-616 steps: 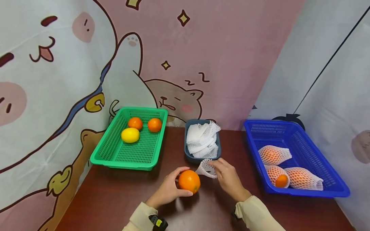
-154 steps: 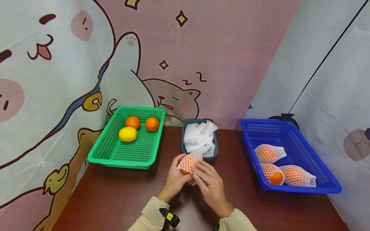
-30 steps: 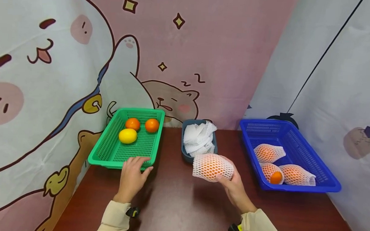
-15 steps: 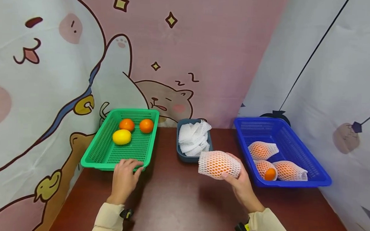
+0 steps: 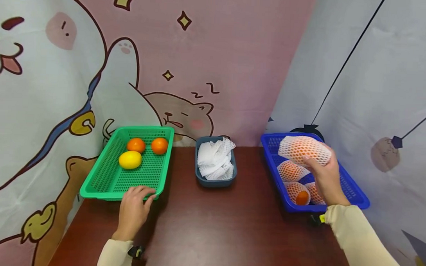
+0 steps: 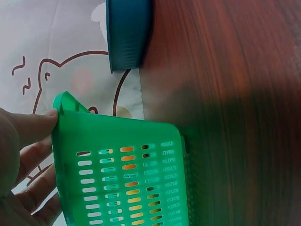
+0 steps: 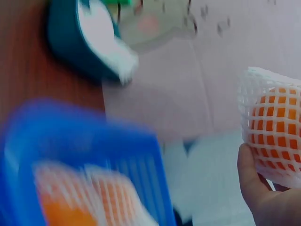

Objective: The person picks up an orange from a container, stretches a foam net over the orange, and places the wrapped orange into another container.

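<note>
My right hand (image 5: 326, 172) grips an orange in a white foam net (image 5: 300, 149), holding it above the blue basket (image 5: 273, 174). An end of the net sticks out past the fruit in the right wrist view. Below it in the basket lie netted oranges, one with bare orange peel (image 5: 302, 198) showing; my hand partly covers another. At the near right corner of the green basket (image 5: 91, 183), my left hand (image 5: 134, 208) rests with relaxed fingers, the thumb touching the rim in the left wrist view. Inside that basket sit two oranges (image 5: 159, 145) and a lemon (image 5: 130, 160).
Between the two baskets a small dark blue-grey bin (image 5: 214, 183) holds crumpled white foam nets (image 5: 215, 158). Everything stands on a dark reddish-brown table (image 5: 209, 230). A cartoon-printed cloth (image 5: 233, 63) hangs behind and along both sides.
My right hand has carried the netted orange from the middle of the table up and right, over the blue basket. The left hand has stayed at the green basket's rim. The view has turned right.
</note>
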A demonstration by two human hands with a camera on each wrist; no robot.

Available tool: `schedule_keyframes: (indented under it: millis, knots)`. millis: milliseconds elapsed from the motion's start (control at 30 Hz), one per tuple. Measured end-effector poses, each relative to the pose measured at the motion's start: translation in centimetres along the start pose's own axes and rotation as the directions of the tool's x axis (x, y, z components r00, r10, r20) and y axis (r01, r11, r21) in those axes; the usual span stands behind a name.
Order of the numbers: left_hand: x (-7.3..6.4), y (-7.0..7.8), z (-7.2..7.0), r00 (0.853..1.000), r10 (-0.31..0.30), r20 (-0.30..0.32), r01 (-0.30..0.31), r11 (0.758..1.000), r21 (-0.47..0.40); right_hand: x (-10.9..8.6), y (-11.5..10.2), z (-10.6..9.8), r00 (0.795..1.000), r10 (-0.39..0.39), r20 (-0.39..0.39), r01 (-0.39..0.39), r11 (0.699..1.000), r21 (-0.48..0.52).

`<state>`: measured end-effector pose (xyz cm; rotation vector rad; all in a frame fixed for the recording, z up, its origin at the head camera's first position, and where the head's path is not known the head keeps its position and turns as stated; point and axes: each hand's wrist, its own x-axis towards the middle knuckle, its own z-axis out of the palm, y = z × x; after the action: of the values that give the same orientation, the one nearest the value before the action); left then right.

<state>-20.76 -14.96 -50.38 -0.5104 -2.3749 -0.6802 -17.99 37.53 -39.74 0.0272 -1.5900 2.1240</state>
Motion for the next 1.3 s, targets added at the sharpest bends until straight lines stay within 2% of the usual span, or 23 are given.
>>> schedule_keyframes:
  millis: [100, 167, 200, 233, 267, 300, 367, 400, 433, 500, 533, 567, 633, 733, 767, 900, 1000, 1133, 1233, 1300]
  knots:
    - [0.0, 0.0, -0.1, 1.0, -0.005, 0.005, 0.005, 1.0, -0.001, 2.4, -0.2, -2.8, 0.995, 0.026, -0.093, -0.032, 0.998, -0.063]
    - [0.0, 0.0, -0.1, 1.0, -0.008, 0.009, 0.008, 1.0, -0.004, 3.8, -0.1, -4.7, 0.984, 0.061, -0.165, -0.083, 0.988, -0.131]
    - [0.0, 0.0, -0.1, 1.0, -0.008, 0.011, 0.008, 1.0, -0.005, 4.5, 0.0, -5.7, 0.976, 0.082, -0.2, -0.12, 0.975, -0.185]
    - [0.0, 0.0, -0.1, 1.0, -0.008, 0.013, 0.008, 1.0, -0.007, 5.0, 0.2, -6.7, 0.969, 0.1, -0.228, -0.162, 0.949, -0.271]
    - [0.0, -0.1, -0.1, 1.0, -0.007, 0.014, 0.007, 1.0, -0.007, 5.5, 0.3, -7.6, 0.961, 0.118, -0.251, -0.208, 0.904, -0.373]
    - [0.0, -0.1, -0.1, 1.0, -0.007, 0.016, 0.007, 1.0, -0.008, 5.8, 0.5, -8.5, 0.954, 0.137, -0.268, -0.255, 0.84, -0.478]
    - [-0.1, -0.1, -0.1, 1.0, -0.008, 0.018, 0.008, 1.0, -0.008, 6.3, 1.0, -10.1, 0.944, 0.177, -0.278, -0.32, 0.693, -0.646]
    - [-0.1, -0.1, -0.1, 1.0, -0.009, 0.018, 0.009, 1.0, -0.008, 6.5, 1.2, -10.7, 0.942, 0.19, -0.278, -0.335, 0.611, -0.717]
    - [-0.1, -0.1, -0.1, 1.0, -0.009, 0.018, 0.009, 1.0, -0.008, 6.6, 1.6, -11.3, 0.939, 0.204, -0.275, -0.343, 0.543, -0.767]
    - [-0.2, -0.2, -0.1, 1.0, -0.009, 0.018, 0.009, 1.0, -0.008, 6.7, 2.2, -12.1, 0.931, 0.24, -0.274, -0.36, 0.478, -0.801]
    - [-0.2, -0.3, -0.1, 1.0, -0.007, 0.017, 0.007, 1.0, -0.009, 6.8, 2.5, -12.4, 0.925, 0.261, -0.277, -0.372, 0.459, -0.807]
    - [-0.2, -0.3, -0.1, 1.0, -0.005, 0.015, 0.006, 1.0, -0.01, 6.8, 2.7, -12.6, 0.917, 0.283, -0.282, -0.383, 0.419, -0.823]
    - [-0.2, -0.4, 0.0, 1.0, 0.0, 0.012, 0.0, 1.0, -0.014, 7.0, 3.2, -13.0, 0.898, 0.326, -0.294, -0.406, 0.359, -0.841]
    - [-0.2, -0.5, 0.0, 1.0, 0.006, 0.013, -0.005, 1.0, -0.02, 7.4, 3.6, -13.2, 0.877, 0.383, -0.289, -0.397, 0.238, -0.887]
    - [-0.2, -0.5, 0.0, 1.0, 0.004, 0.015, -0.004, 1.0, -0.021, 7.5, 3.8, -13.2, 0.873, 0.399, -0.28, -0.383, 0.207, -0.9]
    - [-0.4, -0.6, -0.1, 1.0, -0.009, 0.01, 0.01, 1.0, -0.02, 8.0, 4.5, -13.0, 0.846, 0.473, -0.247, -0.366, 0.177, -0.914]
    - [-0.5, -0.7, -0.1, 1.0, -0.019, -0.003, 0.019, 1.0, -0.024, 8.1, 4.9, -13.3, 0.804, 0.552, -0.222, -0.4, 0.224, -0.889]
    - [-0.4, -0.6, 0.2, 1.0, -0.018, 0.006, 0.019, 0.999, -0.036, 8.1, 5.0, -14.6, 0.719, 0.669, -0.187, -0.481, 0.284, -0.83]
    - [-0.2, -0.6, 0.4, 1.0, -0.024, 0.013, 0.024, 0.999, -0.047, 8.2, 5.2, -15.4, 0.666, 0.72, -0.192, -0.541, 0.289, -0.79]
    - [-0.2, -0.6, 0.4, 0.999, -0.033, 0.007, 0.033, 0.998, -0.053, 8.3, 5.4, -15.6, 0.653, 0.736, -0.178, -0.554, 0.304, -0.775]
